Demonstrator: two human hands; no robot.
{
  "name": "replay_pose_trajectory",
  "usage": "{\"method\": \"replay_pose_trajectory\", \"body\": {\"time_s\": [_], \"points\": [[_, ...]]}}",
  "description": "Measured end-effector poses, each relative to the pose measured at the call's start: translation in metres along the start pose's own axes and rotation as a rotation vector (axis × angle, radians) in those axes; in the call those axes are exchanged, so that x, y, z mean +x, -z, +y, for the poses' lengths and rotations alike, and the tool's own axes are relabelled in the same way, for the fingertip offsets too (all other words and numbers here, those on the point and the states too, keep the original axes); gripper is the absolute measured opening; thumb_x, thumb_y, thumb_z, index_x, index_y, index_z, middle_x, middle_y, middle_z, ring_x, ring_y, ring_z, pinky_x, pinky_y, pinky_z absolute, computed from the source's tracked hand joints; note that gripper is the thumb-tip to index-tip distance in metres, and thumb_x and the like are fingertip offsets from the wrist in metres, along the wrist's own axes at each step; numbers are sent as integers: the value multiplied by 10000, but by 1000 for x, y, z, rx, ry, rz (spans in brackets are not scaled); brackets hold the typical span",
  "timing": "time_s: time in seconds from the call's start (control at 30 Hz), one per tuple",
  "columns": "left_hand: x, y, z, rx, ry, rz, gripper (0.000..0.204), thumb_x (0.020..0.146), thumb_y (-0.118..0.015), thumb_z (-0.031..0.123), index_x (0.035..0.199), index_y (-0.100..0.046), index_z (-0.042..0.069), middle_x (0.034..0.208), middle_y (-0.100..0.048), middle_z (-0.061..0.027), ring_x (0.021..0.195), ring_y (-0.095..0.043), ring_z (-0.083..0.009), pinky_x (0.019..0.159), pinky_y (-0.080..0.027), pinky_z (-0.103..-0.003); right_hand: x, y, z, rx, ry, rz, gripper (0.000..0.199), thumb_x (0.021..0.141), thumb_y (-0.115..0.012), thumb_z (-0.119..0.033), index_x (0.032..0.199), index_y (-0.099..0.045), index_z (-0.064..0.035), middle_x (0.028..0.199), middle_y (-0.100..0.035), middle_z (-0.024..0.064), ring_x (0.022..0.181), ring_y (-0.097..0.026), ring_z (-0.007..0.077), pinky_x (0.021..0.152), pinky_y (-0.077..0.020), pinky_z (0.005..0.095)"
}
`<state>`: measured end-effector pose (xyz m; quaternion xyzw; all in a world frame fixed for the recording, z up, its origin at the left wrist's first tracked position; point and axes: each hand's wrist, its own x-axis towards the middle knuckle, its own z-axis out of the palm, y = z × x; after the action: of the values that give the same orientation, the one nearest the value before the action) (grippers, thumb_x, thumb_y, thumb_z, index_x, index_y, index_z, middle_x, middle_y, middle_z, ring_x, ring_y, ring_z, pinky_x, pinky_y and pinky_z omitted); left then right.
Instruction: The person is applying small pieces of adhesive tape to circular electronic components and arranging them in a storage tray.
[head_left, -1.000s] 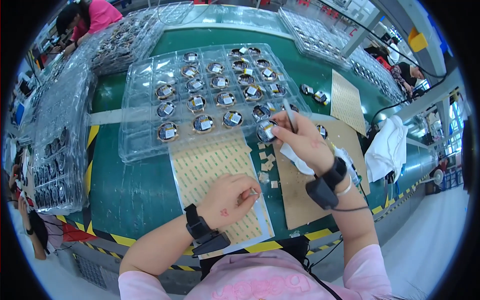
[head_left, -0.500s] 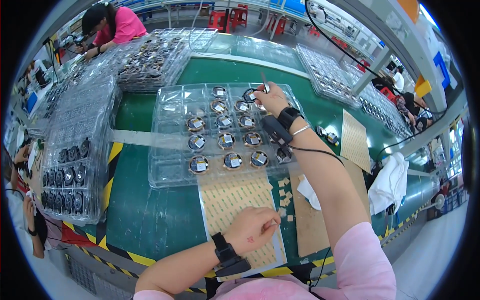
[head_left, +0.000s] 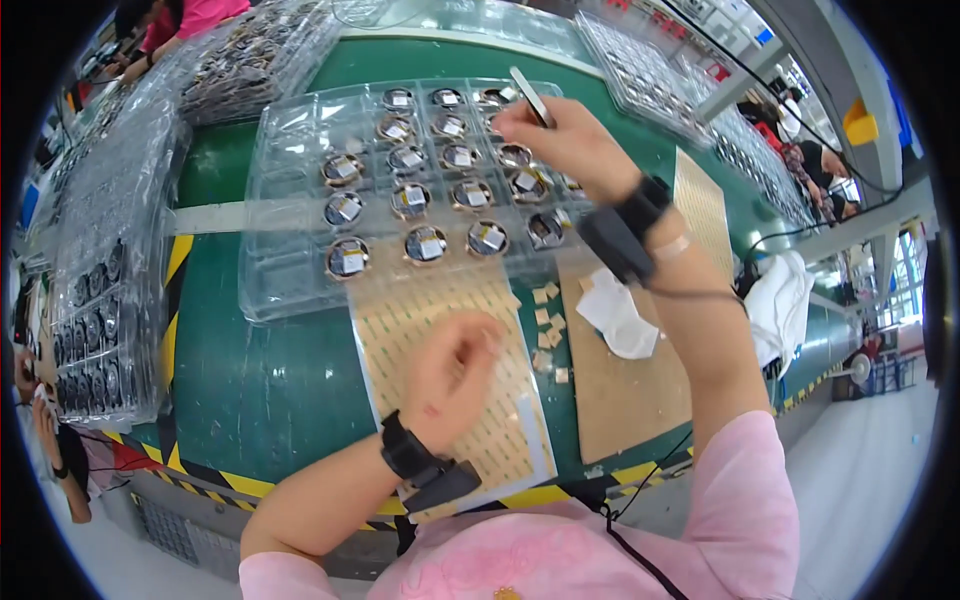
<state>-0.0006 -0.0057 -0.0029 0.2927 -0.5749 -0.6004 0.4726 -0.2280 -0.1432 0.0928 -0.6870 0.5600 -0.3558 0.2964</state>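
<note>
My right hand (head_left: 575,145) is closed around a pair of metal tweezers (head_left: 532,98) over the far right part of a clear plastic tray (head_left: 283,180). Round watch-like modules (head_left: 410,200) with white labels sit in the tray's compartments. One module (head_left: 497,97) lies just beyond my right fingertips, partly covered by the tweezers. My left hand (head_left: 450,385) is above a tan sheet (head_left: 385,325) printed with rows of small green marks. Its fingers are curled together and blurred, so I cannot see what is between them.
Small tan squares (head_left: 545,318) lie beside a brown board (head_left: 625,410), which carries a crumpled white piece (head_left: 618,315). Stacked trays (head_left: 105,240) stand at left, more trays (head_left: 640,85) at far right. A white cloth (head_left: 780,310) lies at right. Another person's pink sleeve (head_left: 205,15) shows at far left.
The view has shifted, so the tray appears higher and farther left. My left hand has risen over the sheet with its fingers turned upward. My right hand keeps the tweezers at the tray's far right.
</note>
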Motion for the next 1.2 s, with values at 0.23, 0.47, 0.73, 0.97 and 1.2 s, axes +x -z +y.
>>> {"method": "replay_pose_trajectory", "body": {"time_s": [0.23,0.47,0.73,0.97,1.2], "points": [[16,5,3,-221,212,208,123,968,-472,69,1069,-543,75,746,-436,60,583,-356,-22,523,-299,-185,-186,-39,-34,-264,364,-338,230,797,-679,-91,1025,-678,-116,952,-614,30,749,-626,193,594,-510,304],[11,6,7,-166,196,141,119,969,-469,78,1057,-548,71,723,-434,65,580,-353,-16,520,-296,-189,-244,-53,-33,-633,364,-348,240,796,-679,-131,1037,-669,-126,1019,-560,10,734,-627,199,558,-508,310],[7,1,7,-61,180,33,121,961,-488,73,1061,-555,56,794,-488,58,629,-394,-12,560,-330,-173,-258,-29,-18,-540,307,-100,246,802,-677,-154,1046,-661,-123,921,-561,9,696,-610,198,560,-497,315],[3,2,8,-49,200,-33,119,953,-495,40,1054,-558,37,817,-511,48,669,-425,-11,595,-360,-175,-253,-39,-24,-509,256,-209,235,786,-702,-121,1022,-692,-120,874,-578,24,663,-604,196,553,-496,312],[4,1,10,-29,200,-64,116,944,-502,18,1043,-562,32,811,-511,47,669,-435,-9,593,-363,-175,-249,-46,-16,-580,226,-210,234,794,-695,-125,1027,-688,-152,879,-572,18,663,-603,204,552,-493,321]]}}
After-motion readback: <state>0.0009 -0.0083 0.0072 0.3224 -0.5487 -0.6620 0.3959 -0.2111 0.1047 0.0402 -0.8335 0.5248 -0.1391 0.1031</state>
